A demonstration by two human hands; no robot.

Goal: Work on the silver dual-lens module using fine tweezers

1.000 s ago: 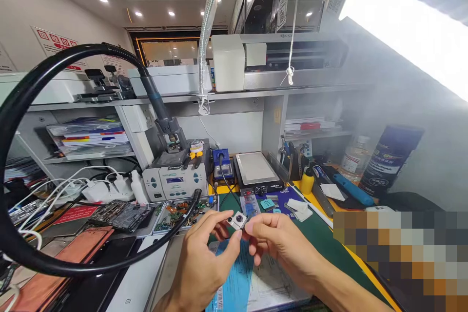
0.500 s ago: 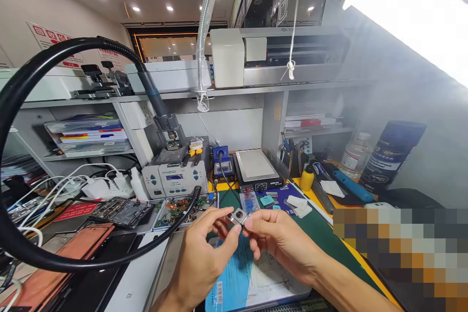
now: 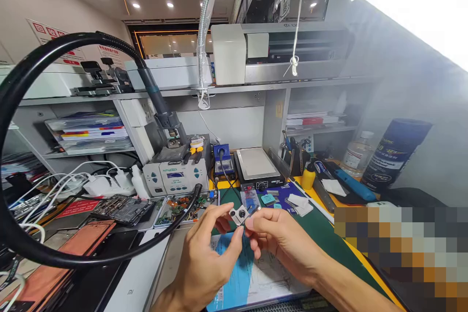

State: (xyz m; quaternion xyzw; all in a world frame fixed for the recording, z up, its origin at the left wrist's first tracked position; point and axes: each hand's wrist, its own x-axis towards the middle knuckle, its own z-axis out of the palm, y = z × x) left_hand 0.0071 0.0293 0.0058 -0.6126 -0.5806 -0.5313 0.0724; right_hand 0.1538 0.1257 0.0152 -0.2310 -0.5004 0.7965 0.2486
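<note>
Both hands hold a small silver phone camera module [image 3: 240,215] over the bench, its two dark round lenses facing up. My left hand [image 3: 208,248] grips it from the left, index finger at the top edge and thumb at the bottom. On the other side, my right hand [image 3: 278,236] pinches the module's right end between thumb and index finger; a small dark strip shows by those fingertips. Under the hands lies a blue and white printed sheet or packet [image 3: 237,273] on the green mat [image 3: 321,234].
A black hose [image 3: 91,261] loops across the left side, its nozzle over a tray of small parts [image 3: 183,207]. Behind stand a hot air station [image 3: 179,178] and a heating plate [image 3: 258,165]. Phones lie at left; a spray can [image 3: 397,153] and bottle [image 3: 356,156] stand right.
The camera module has tilted slightly between the fingers, so both lenses show more clearly. My hands have otherwise hardly moved, and the whole view has shifted a little.
</note>
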